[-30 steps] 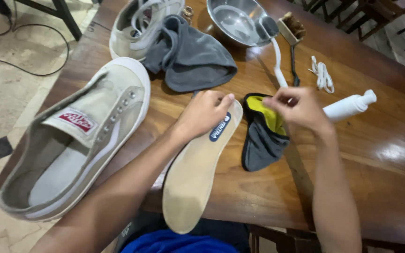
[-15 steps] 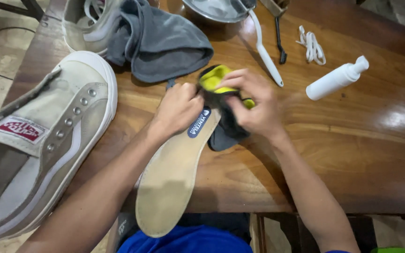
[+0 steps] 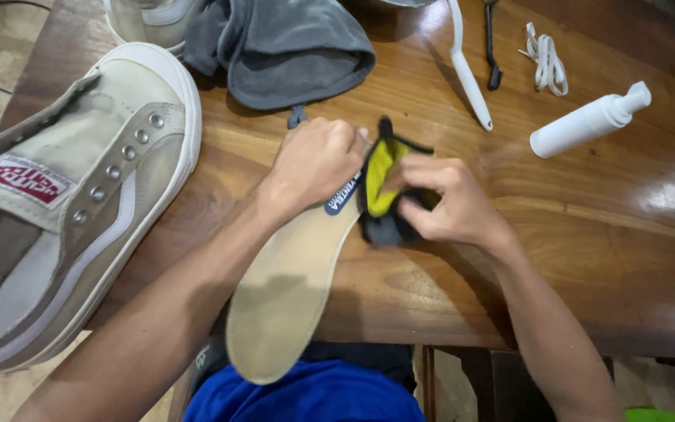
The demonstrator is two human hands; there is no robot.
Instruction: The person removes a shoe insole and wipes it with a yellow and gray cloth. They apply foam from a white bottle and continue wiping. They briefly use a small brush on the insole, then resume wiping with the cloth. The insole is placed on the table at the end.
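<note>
**Both hands on insole and cloth, shoe alongside**

Wooden surface carries everything. Biggest item: grey-beige canvas shoe, left side of the view, laces out, opening facing up. Inside it I see only its own lining and the tongue with a red label, nothing else in it. Heel end hangs past the surface edge. Second shoe at the top edge, mostly cut off, can't see into it.

Tan insole lies diagonal, toe end sticking off the near edge over my blue clothing, heel end under my left hand. Grey cloth bunched at top centre, touching the second shoe.

My left hand sits fisted on the insole's heel end, grip closed down on it, pinning it to the surface. My right hand has its grip closed on a small black and yellow cloth, fingers pinching the fabric, cloth pressed right against the insole's heel edge beside my left hand.

White pump bottle lies on its side, right of my hands, well apart; contents not visible. White brush handle above my hands, a thin black tool just beside it. White lace bundle near the bottle's top.
</note>
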